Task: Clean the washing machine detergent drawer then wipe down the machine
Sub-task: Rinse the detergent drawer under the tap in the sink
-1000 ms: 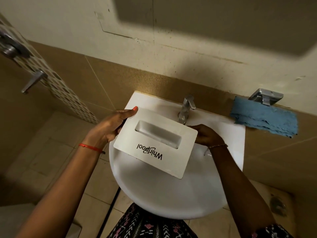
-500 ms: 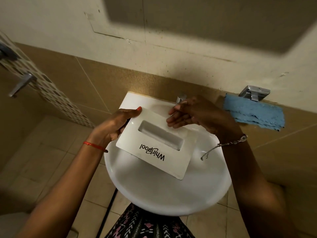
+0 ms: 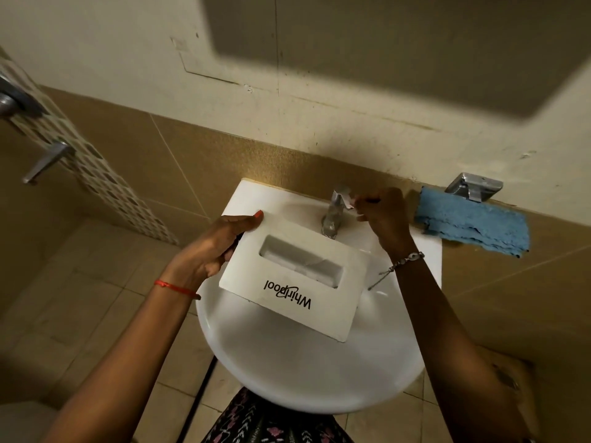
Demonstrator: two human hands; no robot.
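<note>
The left hand (image 3: 217, 247) gripped the left edge of the one detergent drawer (image 3: 287, 282), with the thumb lying over the far left corner of its front panel and the other fingers curled underneath. The right hand (image 3: 385, 219) was off the drawer and up at the single tap (image 3: 334, 215). Its fingers were curled and the fingertips pinched the lever on top, though that spot was blurred. Each wrist carried one band: a red thread (image 3: 176, 286) on the left and a thin chain bracelet (image 3: 406, 260) on the right, with a loose end hanging down.

The drawer was held by that one hand alone, tilted over the white sink (image 3: 303, 372). Its white front panel faced up and its body was hidden behind the panel. The panel showed one recessed grip and one line of black "Whirlpool" lettering, which read upside down from the near side. Its far right corner sat just near the base of the tap.

To the right of the sink, one blue cloth (image 3: 473, 225) hung against the brown wall tiles beneath one metal holder (image 3: 473, 185). On the far left, two metal fittings (image 3: 48, 161) stuck out beside a single patterned tile strip (image 3: 96, 174) that ran slantwise down the wall. A beige tiled floor (image 3: 80, 298) lay below. A patterned garment (image 3: 271, 423) showed at the near edge, under the rim of the sink.
</note>
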